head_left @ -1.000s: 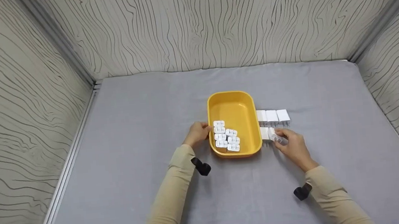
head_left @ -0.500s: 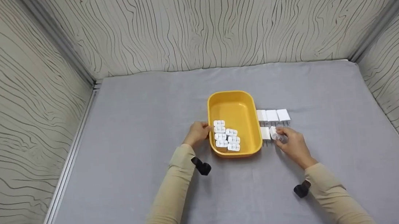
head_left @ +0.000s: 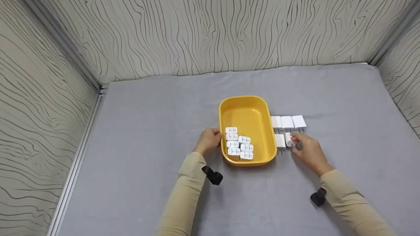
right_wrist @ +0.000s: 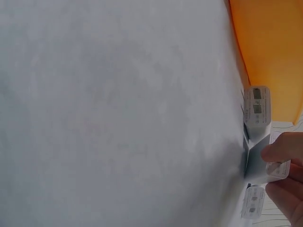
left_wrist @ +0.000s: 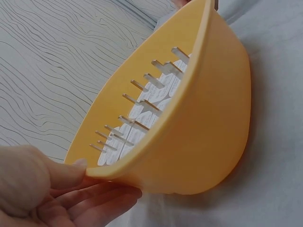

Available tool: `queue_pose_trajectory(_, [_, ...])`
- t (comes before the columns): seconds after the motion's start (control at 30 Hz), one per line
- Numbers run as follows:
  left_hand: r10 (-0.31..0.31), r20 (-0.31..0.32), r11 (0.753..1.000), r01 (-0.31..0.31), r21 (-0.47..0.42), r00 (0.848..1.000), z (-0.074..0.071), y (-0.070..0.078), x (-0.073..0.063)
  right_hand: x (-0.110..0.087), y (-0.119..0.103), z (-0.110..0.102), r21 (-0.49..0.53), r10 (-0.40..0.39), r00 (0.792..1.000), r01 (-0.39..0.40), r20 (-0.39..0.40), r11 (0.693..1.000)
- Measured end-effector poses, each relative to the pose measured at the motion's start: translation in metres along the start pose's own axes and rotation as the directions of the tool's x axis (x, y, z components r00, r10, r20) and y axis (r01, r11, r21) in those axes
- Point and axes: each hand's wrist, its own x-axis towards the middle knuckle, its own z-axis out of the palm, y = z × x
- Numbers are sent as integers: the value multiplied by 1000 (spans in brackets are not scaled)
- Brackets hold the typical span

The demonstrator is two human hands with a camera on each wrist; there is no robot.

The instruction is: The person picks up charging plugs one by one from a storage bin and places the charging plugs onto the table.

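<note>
My left hand (head_left: 208,140) pinches the rim of a yellow plastic bin (left_wrist: 213,109), thumb on top and fingers below. Inside, at the bin's near left, several white plug chargers (head_left: 233,144) stand in two columns, their metal prongs upward in the left wrist view. Beside the bin's right wall, my right hand (head_left: 309,152) pinches one white charger (right_wrist: 260,161) between thumb and fingers. Just left of it lies another white charger (head_left: 280,141), prongs toward me. Part of the held charger is hidden behind the fingers.
Behind the right hand, a row of three white chargers (head_left: 287,122) lies along the bin's right side, prongs toward me. A grey cloth (head_left: 150,139) covers the table. Patterned panels (head_left: 201,26) enclose the back and sides.
The charger in my right hand has turned and moved slightly right, leaving a narrow gap from the charger beside it. The left hand and bin stay nearly in place.
</note>
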Motion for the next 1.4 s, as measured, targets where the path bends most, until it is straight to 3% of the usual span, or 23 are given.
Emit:
queue_pose_trajectory(0.1, [-5,-3,1000,5,3,1000,0,4,-4,0,1,-1,-21,2,1000,-2,21,1000])
queue_pose_trajectory(0.13, [-52,1,998,52,17,999,-4,18,-16,1,1,-1,-23,2,1000,-1,27,1000])
queue_pose_trajectory(0.17, [-55,-10,998,55,21,998,-6,24,-24,1,1,-1,-25,2,999,-1,34,1000])
queue_pose_trajectory(0.3, [-39,-18,999,39,-2,999,-9,31,-36,2,1,-2,-13,-4,999,5,44,1000])
queue_pose_trajectory(0.77, [-46,4,996,46,-80,999,-10,28,-33,1,0,-2,-26,-5,995,8,96,1000])
queue_pose_trajectory(0.93, [-34,1,998,34,-59,999,-9,28,-33,-1,1,-3,-32,-35,994,39,108,999])
queue_pose_trajectory(1.2, [-17,-15,1000,17,-19,1000,-10,28,-34,-5,-3,-4,-47,-59,995,62,75,997])
queue_pose_trajectory(1.4, [-46,1,995,46,-89,999,-9,29,-34,-8,-5,-2,-67,-106,994,107,13,992])
